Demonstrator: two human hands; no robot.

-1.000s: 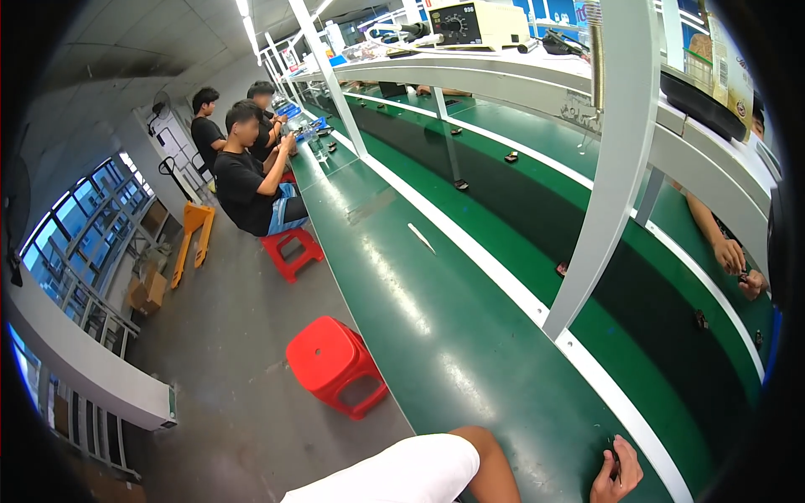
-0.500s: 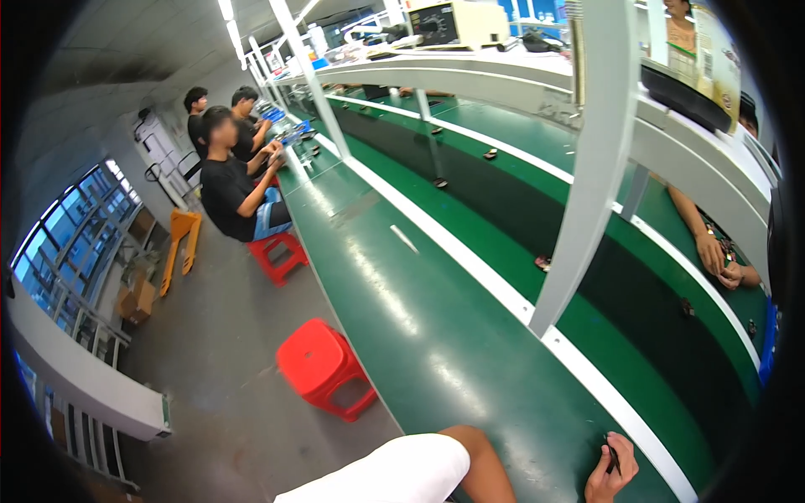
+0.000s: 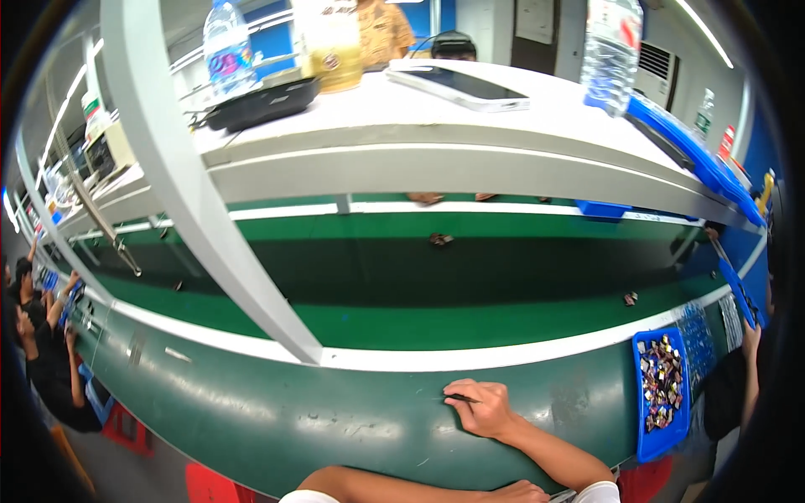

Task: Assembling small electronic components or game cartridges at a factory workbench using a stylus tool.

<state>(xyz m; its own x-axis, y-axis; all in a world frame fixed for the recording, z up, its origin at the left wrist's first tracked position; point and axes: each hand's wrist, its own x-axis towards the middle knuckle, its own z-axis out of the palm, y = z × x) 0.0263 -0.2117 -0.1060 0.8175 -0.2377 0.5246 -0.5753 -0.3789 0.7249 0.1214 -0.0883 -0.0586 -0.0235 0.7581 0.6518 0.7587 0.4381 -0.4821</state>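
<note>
My right hand (image 3: 482,408) rests on the rounded dark green bench edge (image 3: 277,411), fingers pinched on a thin dark pointed tool (image 3: 459,397) that lies flat against the surface. My left forearm (image 3: 377,486) crosses the bottom of the view. Only the knuckles of my left hand (image 3: 521,491) show at the lower rim, under my right forearm, and its grip is hidden. To the right of my right hand, a blue tray (image 3: 646,436) holds several small shiny parts.
A green conveyor belt (image 3: 470,323) with white stripes runs behind the bench, with small dark parts (image 3: 440,239) on it. A slanted grey post (image 3: 218,210) carries a shelf with a phone (image 3: 457,84), bottles and a black tray. Other people sit at far left (image 3: 42,335) and right (image 3: 746,369).
The view has swung right, from looking along the line to facing the bench and shelf. My right hand stays on the bench edge, gripping the thin tool.
</note>
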